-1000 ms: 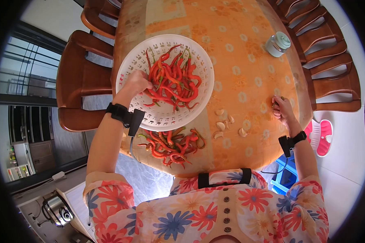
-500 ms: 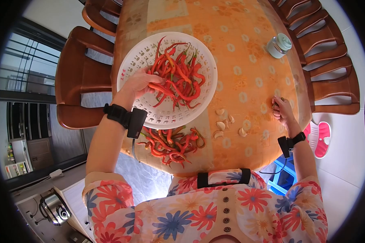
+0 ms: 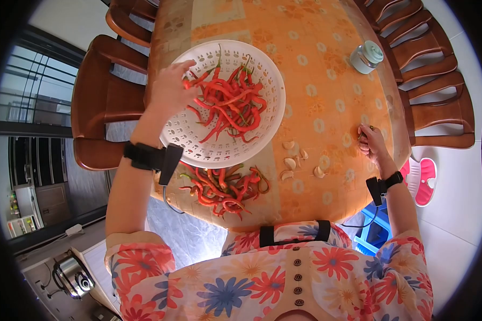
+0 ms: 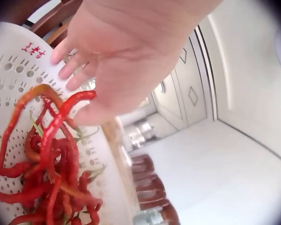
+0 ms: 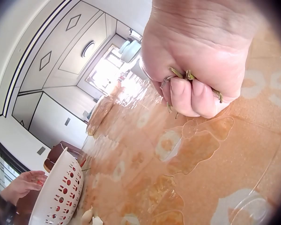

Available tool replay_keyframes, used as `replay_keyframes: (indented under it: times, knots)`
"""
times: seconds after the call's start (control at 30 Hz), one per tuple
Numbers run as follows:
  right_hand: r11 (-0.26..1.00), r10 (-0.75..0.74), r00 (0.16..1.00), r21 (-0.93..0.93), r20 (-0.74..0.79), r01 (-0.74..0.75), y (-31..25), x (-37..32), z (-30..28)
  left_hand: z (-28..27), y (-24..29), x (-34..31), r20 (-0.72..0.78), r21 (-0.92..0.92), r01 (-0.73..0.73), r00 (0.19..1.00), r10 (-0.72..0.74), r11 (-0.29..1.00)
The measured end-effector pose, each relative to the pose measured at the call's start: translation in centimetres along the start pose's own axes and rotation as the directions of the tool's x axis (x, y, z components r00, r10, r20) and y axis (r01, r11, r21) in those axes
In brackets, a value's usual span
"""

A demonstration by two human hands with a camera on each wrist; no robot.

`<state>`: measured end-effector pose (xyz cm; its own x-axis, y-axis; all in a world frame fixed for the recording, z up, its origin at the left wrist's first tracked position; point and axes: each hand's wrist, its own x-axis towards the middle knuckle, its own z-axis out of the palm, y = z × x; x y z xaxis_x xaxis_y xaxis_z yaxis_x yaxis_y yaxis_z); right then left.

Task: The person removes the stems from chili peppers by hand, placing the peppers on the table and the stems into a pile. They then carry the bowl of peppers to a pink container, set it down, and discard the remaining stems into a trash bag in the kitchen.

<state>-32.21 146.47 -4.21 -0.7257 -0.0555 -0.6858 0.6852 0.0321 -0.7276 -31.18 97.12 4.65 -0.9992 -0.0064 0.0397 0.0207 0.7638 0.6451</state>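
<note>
My left hand (image 3: 171,90) is over the left side of the white basket (image 3: 172,136). In the left wrist view the fingers of this hand (image 4: 126,61) are spread and loosely extended, and one red chili (image 4: 61,115) has its end beside the thumb. Red chilies (image 3: 233,101) lie heaped in the basket. A second pile of chilies (image 3: 219,192) rests on the table below it. At the right, my right hand (image 3: 374,144) rests on the table; in the right wrist view its curled fingers (image 5: 196,96) hold small green stems (image 5: 189,75).
Several garlic cloves (image 3: 290,163) lie on the orange patterned tablecloth (image 3: 326,107) between the hands. A lidded glass jar (image 3: 366,56) stands at the back right. Wooden chairs (image 3: 104,101) line both sides of the table.
My left hand has moved from among the chilies up and left, its fingers spreading, and the chilies at its fingertips have shifted. My right hand has stayed in place.
</note>
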Motion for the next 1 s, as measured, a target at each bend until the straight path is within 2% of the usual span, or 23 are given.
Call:
replay_keyframes:
  times: [0.03,0.07,0.1,0.17,0.2,0.27,0.4,0.47,0.5,0.57,0.6,0.63,0.67,0.7,0.77,0.8,0.83,0.87,0.9,0.97,1.0]
  knots:
    - [1.000,0.002,1.000,-0.001,-0.005,-0.002,0.0,0.0,0.0,0.6,1.3,-0.1,-0.052,0.400,-0.181,0.974,0.219,0.898]
    - [1.000,0.002,1.000,-0.001,-0.005,-0.002,0.0,0.0,0.0,1.7,2.1,0.0,0.024,0.276,-0.157,0.987,0.156,0.948]
    - [1.000,0.004,1.000,-0.004,-0.005,-0.004,0.0,0.0,0.0,2.9,2.8,-0.1,0.024,0.276,-0.156,0.988,0.156,0.948]
    - [1.000,0.003,1.000,-0.009,-0.003,-0.003,0.0,0.0,0.1,5.2,3.5,-0.3,0.073,0.309,-0.304,0.952,0.296,0.901]
    - [1.000,0.008,1.000,-0.001,-0.012,-0.008,0.0,-0.1,0.2,5.9,3.6,-0.3,0.070,0.309,-0.303,0.953,0.296,0.901]
    - [1.000,0.011,1.000,0.005,-0.023,-0.011,-0.1,-0.1,0.2,7.0,3.7,-0.1,0.169,0.493,-0.242,0.969,0.181,0.836]
    - [1.000,0.000,1.000,-0.002,-0.011,0.000,0.3,0.3,-0.5,6.4,1.9,0.5,0.165,0.429,-0.340,0.940,0.298,0.837]
    - [1.000,0.007,1.000,0.007,-0.001,-0.007,0.6,0.5,-0.3,4.3,2.3,0.5,0.249,0.379,-0.191,0.963,0.099,0.906]
    - [1.000,0.009,1.000,0.002,0.003,-0.009,0.4,0.4,-0.3,3.7,2.2,0.6,0.250,0.379,-0.192,0.963,0.099,0.905]
    - [1.000,0.010,1.000,-0.009,0.006,-0.010,0.1,0.3,-0.3,3.1,1.9,1.0,0.122,0.461,-0.026,0.992,-0.035,0.887]
    - [1.000,0.010,1.000,-0.013,0.001,-0.010,0.0,0.3,-0.2,3.3,1.6,1.3,0.118,0.459,-0.022,0.992,-0.036,0.888]
    - [1.000,0.012,1.000,-0.017,-0.002,-0.012,-0.1,0.2,-0.1,3.7,1.4,1.6,-0.073,0.535,-0.050,0.992,0.105,0.844]
    - [1.000,0.011,1.000,-0.022,-0.001,-0.011,-0.1,0.1,0.0,4.0,1.1,1.6,-0.249,0.611,-0.055,0.934,0.257,0.790]
    - [1.000,0.011,1.000,-0.016,-0.009,-0.011,-0.1,0.0,0.1,4.1,1.7,1.6,-0.253,0.609,-0.051,0.933,0.255,0.791]
    - [1.000,0.011,1.000,-0.011,-0.019,-0.011,-0.2,-0.1,0.1,4.8,3.1,1.5,-0.280,0.534,-0.216,0.867,0.412,0.818]
    - [1.000,0.010,1.000,0.000,-0.012,-0.010,-0.1,0.1,-0.1,5.2,4.0,1.3,-0.280,0.533,-0.217,0.867,0.412,0.818]
    - [1.000,0.010,1.000,0.012,-0.006,-0.010,0.1,0.1,-0.1,5.7,4.8,0.9,-0.133,0.522,-0.128,0.964,0.229,0.843]
    - [1.000,0.011,1.000,0.014,-0.007,-0.011,0.2,0.2,-0.1,6.0,5.3,0.8,0.021,0.526,-0.037,0.999,0.030,0.850]
    - [1.000,0.002,1.000,0.017,-0.010,-0.002,0.3,0.3,-0.2,6.3,5.3,0.8,0.023,0.526,-0.038,0.999,0.031,0.850]
    - [1.000,-0.009,1.000,0.019,-0.013,0.009,0.2,0.2,-0.1,7.0,4.9,1.1,0.145,0.591,0.083,0.967,-0.208,0.802]
    - [1.000,-0.009,1.000,0.018,-0.014,0.009,0.0,0.1,0.1,6.9,4.8,1.5,0.145,0.591,0.080,0.968,-0.203,0.803]
